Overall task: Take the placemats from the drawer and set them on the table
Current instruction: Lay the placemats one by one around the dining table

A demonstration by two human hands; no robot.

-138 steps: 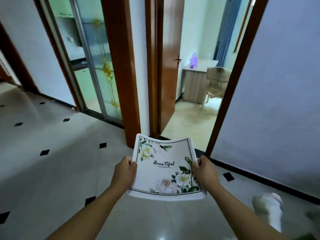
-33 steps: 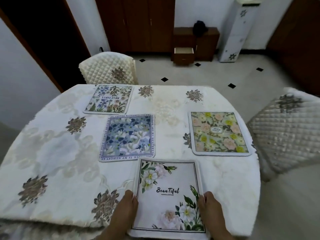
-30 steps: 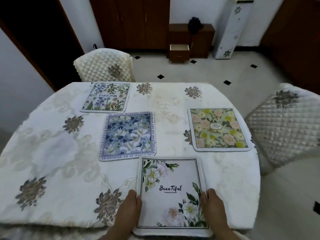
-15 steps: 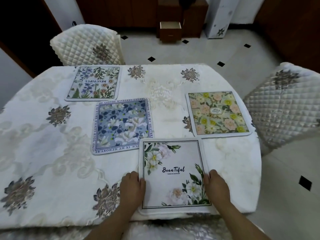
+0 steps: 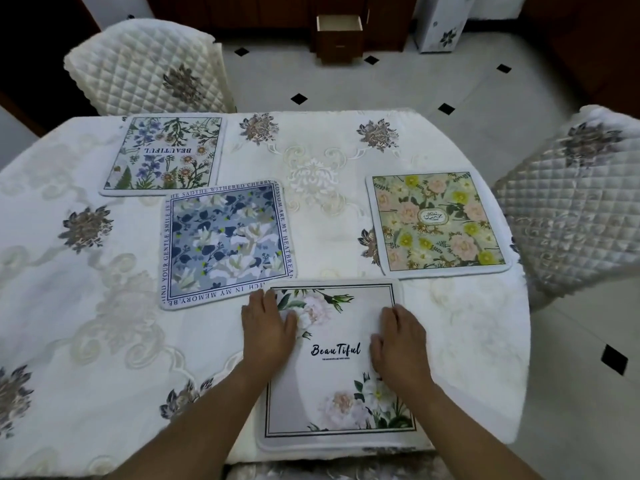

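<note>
A white placemat [image 5: 334, 379] with pale flowers and the word "BeauTiful" lies flat at the near edge of the table [image 5: 86, 341]. My left hand [image 5: 268, 327] rests palm down on its left side, fingers spread. My right hand [image 5: 400, 344] presses flat on its right side. Three other placemats lie on the table: a blue floral one [image 5: 227, 242] touching the white one's far left corner, a wildflower one [image 5: 164, 155] at the far left, and a green and pink one [image 5: 438, 221] at the right. The open drawer [image 5: 339, 24] shows in a dark cabinet across the room.
A quilted cream chair [image 5: 149, 67] stands behind the table at the far left. Another quilted chair [image 5: 575, 199] stands close to the table's right edge. The floor beyond is pale tile with black diamonds. A white floral cabinet [image 5: 443, 26] stands beside the drawer unit.
The white placemat went from being carried through the room to lying flat on the table. My hands slid from gripping its near edges to resting flat on top of it.
</note>
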